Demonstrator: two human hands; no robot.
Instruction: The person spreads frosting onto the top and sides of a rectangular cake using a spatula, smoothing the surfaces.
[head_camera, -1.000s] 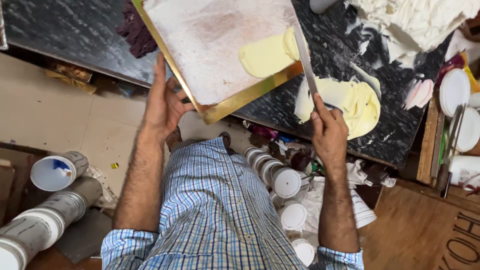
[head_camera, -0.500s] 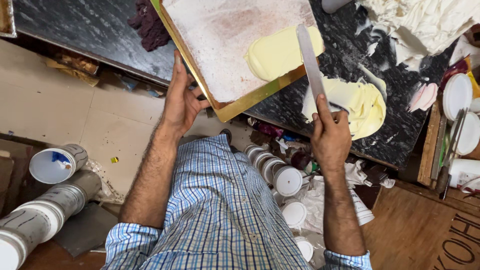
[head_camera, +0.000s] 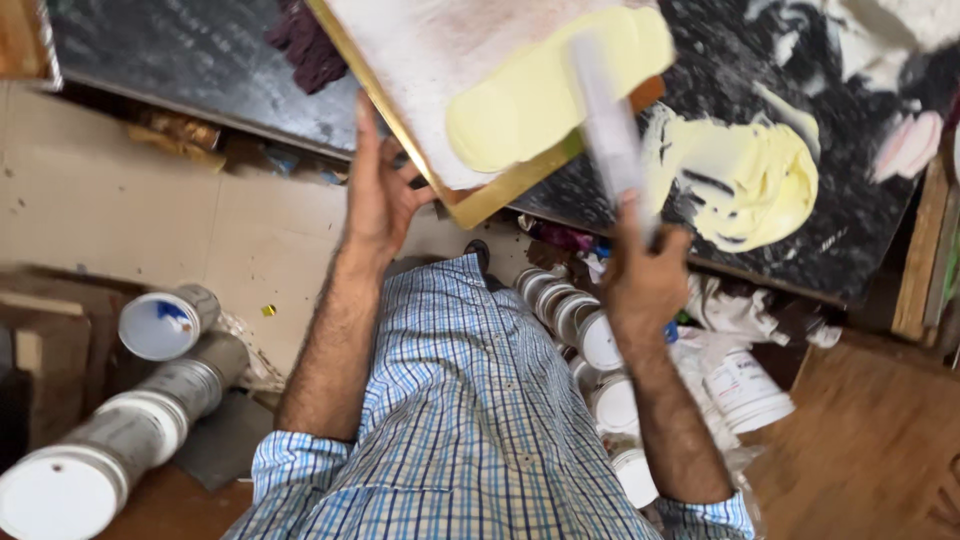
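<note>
Left hand (head_camera: 378, 205): clenched on the lower corner of the framed board (head_camera: 470, 90), which is held tilted over the edge of the dark table (head_camera: 160, 70).
Right hand (head_camera: 643, 280): closed round the handle of a long flat blade (head_camera: 608, 120), blurred, laid across the board's yellow edge.
Yellow paste: one smear (head_camera: 540, 95) is spread on the board beside the blade; one larger heap (head_camera: 745, 175) lies on the table just to the right.
Risk, drip: paste may be pushed past the frame's edge by the blade and dropped on the checked shirt (head_camera: 470, 420) or the floor, since the board overhangs the table.
Risk, slip: only one corner is gripped, so the board may be twisted by blade pressure.
Count, hands: two.
Count, board and blade: one each.
Count, yellow patches: two.
Count, tubs: four on the left (head_camera: 160, 325); about six white ones by the right knee (head_camera: 600, 340), partly hidden.
Count, dark red lump (head_camera: 310, 45): one.
</note>
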